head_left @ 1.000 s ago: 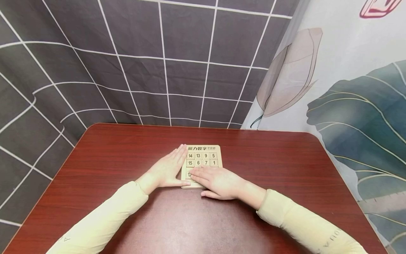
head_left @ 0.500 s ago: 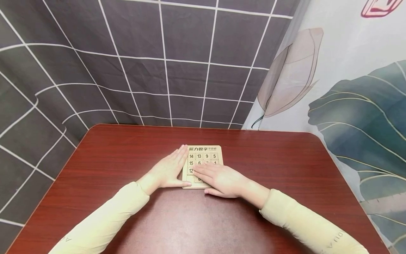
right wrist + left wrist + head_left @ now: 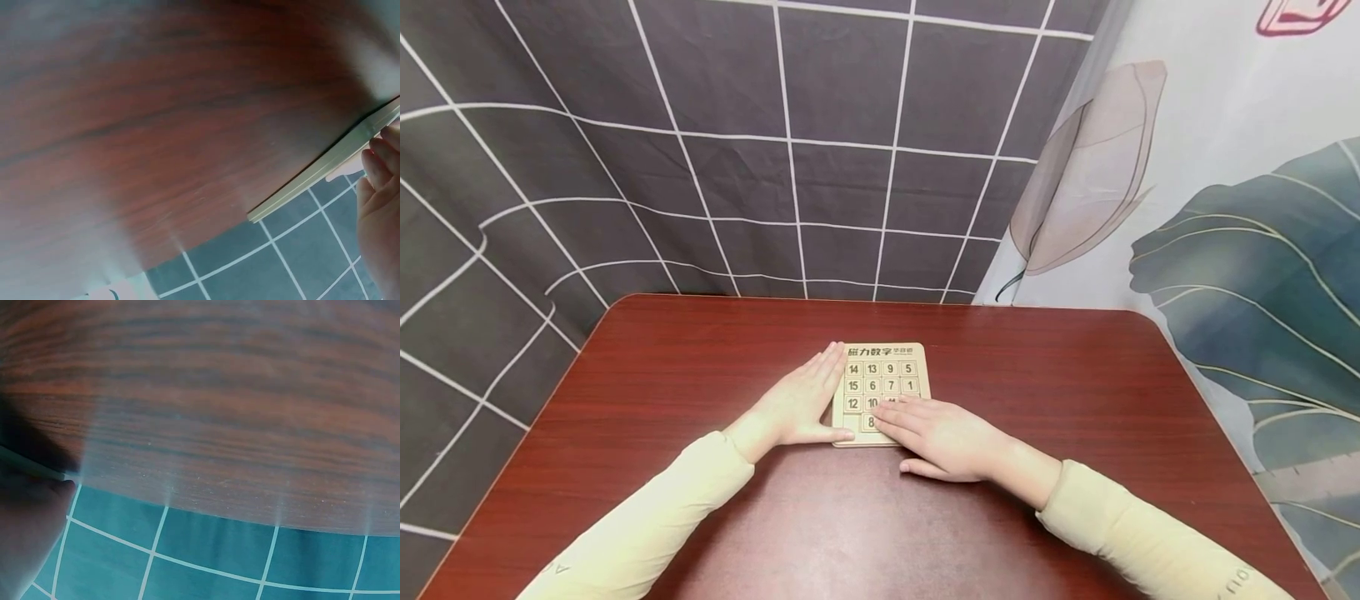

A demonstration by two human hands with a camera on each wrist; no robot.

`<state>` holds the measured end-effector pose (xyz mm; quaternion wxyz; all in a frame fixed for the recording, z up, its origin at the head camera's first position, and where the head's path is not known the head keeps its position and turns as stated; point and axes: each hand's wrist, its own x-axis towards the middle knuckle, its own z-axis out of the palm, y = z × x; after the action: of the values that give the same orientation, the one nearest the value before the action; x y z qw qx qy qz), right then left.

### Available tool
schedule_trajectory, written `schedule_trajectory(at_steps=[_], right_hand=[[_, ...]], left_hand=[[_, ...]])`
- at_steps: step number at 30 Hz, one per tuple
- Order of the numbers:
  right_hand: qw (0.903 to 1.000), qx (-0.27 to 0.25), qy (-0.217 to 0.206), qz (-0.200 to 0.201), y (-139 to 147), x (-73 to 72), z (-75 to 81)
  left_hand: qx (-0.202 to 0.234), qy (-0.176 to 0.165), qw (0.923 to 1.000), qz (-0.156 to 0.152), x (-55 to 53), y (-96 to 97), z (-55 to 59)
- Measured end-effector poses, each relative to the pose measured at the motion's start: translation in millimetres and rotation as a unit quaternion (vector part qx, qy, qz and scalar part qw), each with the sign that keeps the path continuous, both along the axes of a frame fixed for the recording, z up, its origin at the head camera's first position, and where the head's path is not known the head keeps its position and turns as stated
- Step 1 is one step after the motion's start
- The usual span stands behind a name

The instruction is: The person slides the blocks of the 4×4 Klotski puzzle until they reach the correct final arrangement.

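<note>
A pale wooden number slide puzzle (image 3: 886,346) lies flat on the table, with numbered tiles in its frame and a bare slot at bottom left. My left hand (image 3: 799,402) rests along its left edge, fingers straight, the thumb spread onto the lower left corner. On the lower right tiles lie the straight fingers of my right hand (image 3: 940,435), touching near tile 8 (image 3: 870,422) and covering what is beneath. Tile 12 (image 3: 853,404) sits above the slot. In the right wrist view the puzzle's edge (image 3: 312,174) shows beside the right hand (image 3: 382,212).
The puzzle stands on a red-brown wooden table (image 3: 700,350). Behind it hangs a dark grey curtain (image 3: 842,183) with white grid lines. A white curtain with leaf prints (image 3: 1262,250) is on the right.
Tile 12 has slid up into the third row, baring the bottom left slot. My right hand has shifted right, uncovering tiles 10 and 8. The left hand holds its place.
</note>
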<state>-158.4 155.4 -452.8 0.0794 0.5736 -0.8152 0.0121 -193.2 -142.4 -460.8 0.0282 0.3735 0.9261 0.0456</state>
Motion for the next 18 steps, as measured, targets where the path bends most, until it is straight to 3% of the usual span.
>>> schedule_trajectory(at_steps=[11, 18], right_hand=[[0.9997, 0.023, -0.002, 0.003, -23, -1.5, 1.5], [0.9999, 0.012, -0.011, 0.002, -17, 3.0, 8.2]], left_hand=[[-0.012, -0.017, 0.9998, 0.006, 0.5, 0.3, 2.9], [-0.013, -0.014, 0.9998, 0.006, 0.5, 0.0, 2.2]])
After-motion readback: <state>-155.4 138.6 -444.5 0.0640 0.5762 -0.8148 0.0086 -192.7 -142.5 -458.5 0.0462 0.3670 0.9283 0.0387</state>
